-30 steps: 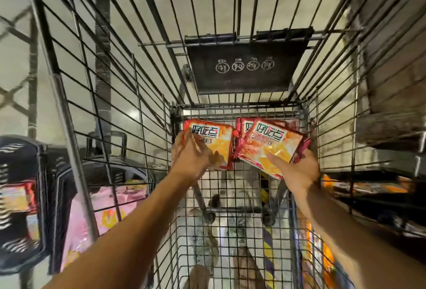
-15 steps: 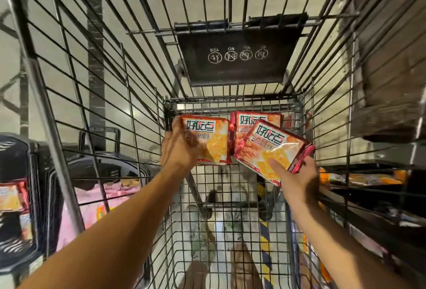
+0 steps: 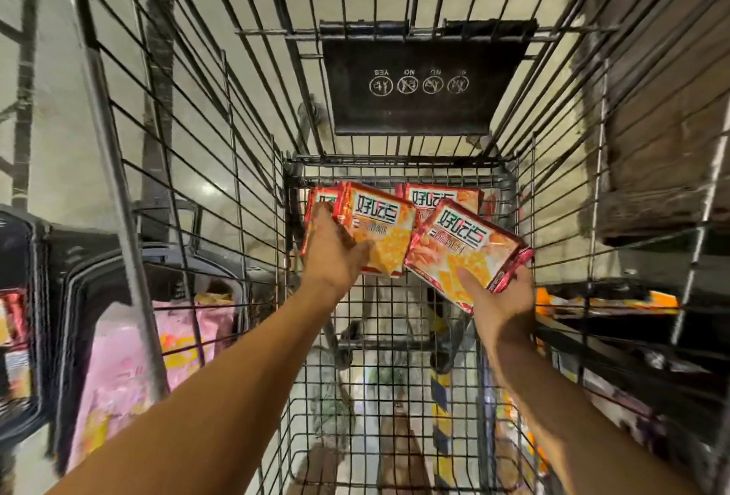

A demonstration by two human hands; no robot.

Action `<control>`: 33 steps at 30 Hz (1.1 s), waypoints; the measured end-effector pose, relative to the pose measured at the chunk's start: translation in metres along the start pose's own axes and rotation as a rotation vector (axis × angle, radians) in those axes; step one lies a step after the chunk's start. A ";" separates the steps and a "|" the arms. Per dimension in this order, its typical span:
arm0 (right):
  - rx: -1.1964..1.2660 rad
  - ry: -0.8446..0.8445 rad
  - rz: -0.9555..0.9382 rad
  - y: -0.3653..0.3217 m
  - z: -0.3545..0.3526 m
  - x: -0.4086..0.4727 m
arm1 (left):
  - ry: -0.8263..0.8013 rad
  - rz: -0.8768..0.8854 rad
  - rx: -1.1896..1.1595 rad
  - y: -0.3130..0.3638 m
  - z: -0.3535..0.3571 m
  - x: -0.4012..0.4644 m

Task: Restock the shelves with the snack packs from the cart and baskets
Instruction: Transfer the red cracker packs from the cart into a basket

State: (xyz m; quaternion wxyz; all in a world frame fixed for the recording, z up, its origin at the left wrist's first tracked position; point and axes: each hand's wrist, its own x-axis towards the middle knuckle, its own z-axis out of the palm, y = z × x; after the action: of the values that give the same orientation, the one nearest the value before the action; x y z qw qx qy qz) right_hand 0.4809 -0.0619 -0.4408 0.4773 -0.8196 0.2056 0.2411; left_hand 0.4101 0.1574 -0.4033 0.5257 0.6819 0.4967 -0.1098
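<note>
Two bare arms reach down into a wire shopping cart (image 3: 245, 162), each hand gripping a red-and-orange snack pack at the cart's far end. The left hand (image 3: 333, 253) curls its fingers over the near-left edge of the left snack pack (image 3: 381, 230), thumb against its face, holding the pack tilted above another like it, of which only a red strip shows at the far left. The right hand (image 3: 501, 297) clamps the right snack pack (image 3: 462, 249) from its near-right corner, thumb pressed on the printed front, fingers wrapped behind; the pack seems to be one of a small stack held together, though the count cannot be told. A further pack (image 3: 444, 198) lies just beyond, against the cart's far wall. Above them hangs the folded black child-seat flap (image 3: 418, 95), printed with four round symbols. Outside the cart on the left stands a dark plastic basket (image 3: 118, 269) holding pink packs (image 3: 130, 368); a second black basket (image 3: 19, 317) sits at the far left edge. To the right, dark shelves (image 3: 616, 340) carry orange packets (image 3: 604, 301).
</note>
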 end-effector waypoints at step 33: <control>0.138 -0.066 -0.486 -0.140 -0.218 -0.431 | 0.023 0.524 -0.448 0.017 -0.258 -0.434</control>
State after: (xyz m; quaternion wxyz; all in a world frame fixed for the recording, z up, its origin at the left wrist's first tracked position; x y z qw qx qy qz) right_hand 0.2593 -0.1437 0.0036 0.5826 -0.8021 0.0028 0.1310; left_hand 0.1183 0.1276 0.0074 0.6670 0.6551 0.3224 0.1482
